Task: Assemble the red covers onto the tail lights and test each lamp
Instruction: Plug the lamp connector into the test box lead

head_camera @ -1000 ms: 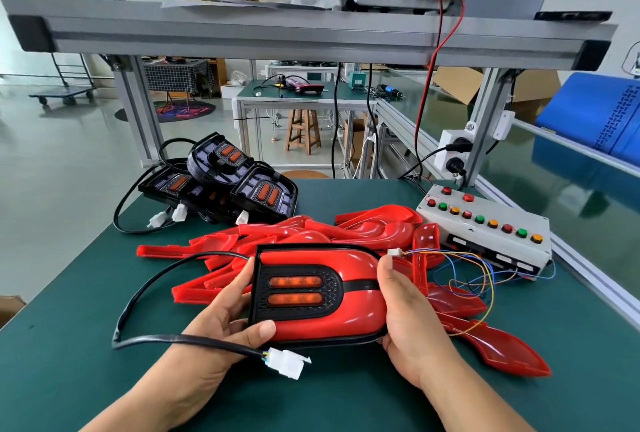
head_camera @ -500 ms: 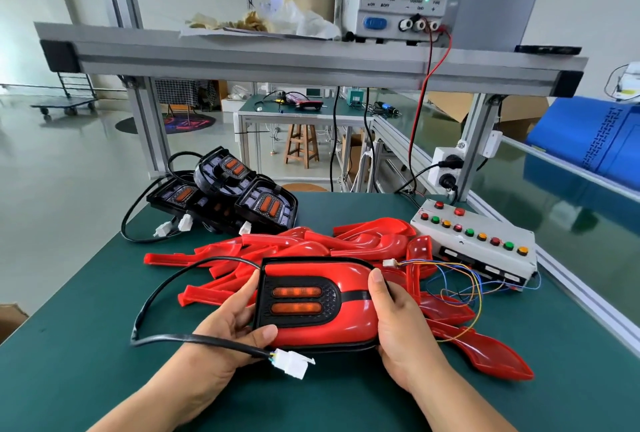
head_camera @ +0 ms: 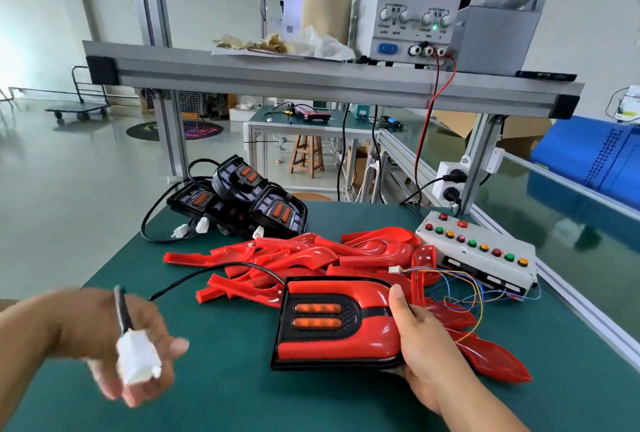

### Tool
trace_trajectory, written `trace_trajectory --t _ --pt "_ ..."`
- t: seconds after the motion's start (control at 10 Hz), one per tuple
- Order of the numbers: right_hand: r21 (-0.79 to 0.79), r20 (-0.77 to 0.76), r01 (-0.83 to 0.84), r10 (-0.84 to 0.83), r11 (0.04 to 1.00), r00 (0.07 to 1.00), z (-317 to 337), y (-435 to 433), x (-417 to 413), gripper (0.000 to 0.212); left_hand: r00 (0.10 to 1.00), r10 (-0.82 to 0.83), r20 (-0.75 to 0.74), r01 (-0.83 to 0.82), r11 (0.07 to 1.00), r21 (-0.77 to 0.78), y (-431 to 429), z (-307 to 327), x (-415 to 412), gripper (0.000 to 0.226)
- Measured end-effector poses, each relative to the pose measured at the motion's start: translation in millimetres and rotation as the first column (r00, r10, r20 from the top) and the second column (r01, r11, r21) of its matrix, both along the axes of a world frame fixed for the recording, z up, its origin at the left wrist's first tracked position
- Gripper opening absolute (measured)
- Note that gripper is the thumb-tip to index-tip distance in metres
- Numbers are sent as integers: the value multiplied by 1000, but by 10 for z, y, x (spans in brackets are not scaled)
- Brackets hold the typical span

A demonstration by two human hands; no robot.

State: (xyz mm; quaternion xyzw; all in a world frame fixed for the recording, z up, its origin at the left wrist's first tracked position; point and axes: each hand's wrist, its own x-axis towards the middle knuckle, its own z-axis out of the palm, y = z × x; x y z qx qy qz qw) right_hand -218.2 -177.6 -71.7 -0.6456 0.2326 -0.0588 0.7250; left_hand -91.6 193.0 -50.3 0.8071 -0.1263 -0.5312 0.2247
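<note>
while right hand (head_camera: 429, 345) grips tail light (head_camera: 332, 324), blurred left hand (head_camera: 114, 338) apparently half-open under connector (head_camera: 136, 357).

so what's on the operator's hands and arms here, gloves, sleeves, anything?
Nothing worn that shows. The left hand and right hand are bare, no gloves, and both forearms are bare to the frame edge, no sleeves or cuffs in view. No rings, watch or wrist strap visible. The left hand is motion-blurred, so small details there are hard to tell.
</note>
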Motion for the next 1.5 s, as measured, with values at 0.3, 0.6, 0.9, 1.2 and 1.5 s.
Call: trace_trajectory --t 0.3,0.6,0.9,1.2,1.5 --pt "-53 -43 16 -19 998 999 -8 6 5 68 225 51 973 -541 837 81 162 865 466 98" --pt "-185 -133 -57 33 981 991 21 22 -97 69 490 469 735 162 779 -606 -1391 703 -4 54" --pt "-892 -296 -293 47 345 954 107 -152 -153 55 292 300 908 77 939 -335 -2088 430 -60 24" --pt "-991 -130 -131 -108 -9 986 352 -636 476 27 268 120 956 61 988 -141 -2151 394 31 23" --pt "-999 -34 -36 -218 -5 975 215 -652 772 22 359 485 798 153 812 -563 -2056 252 35 28"
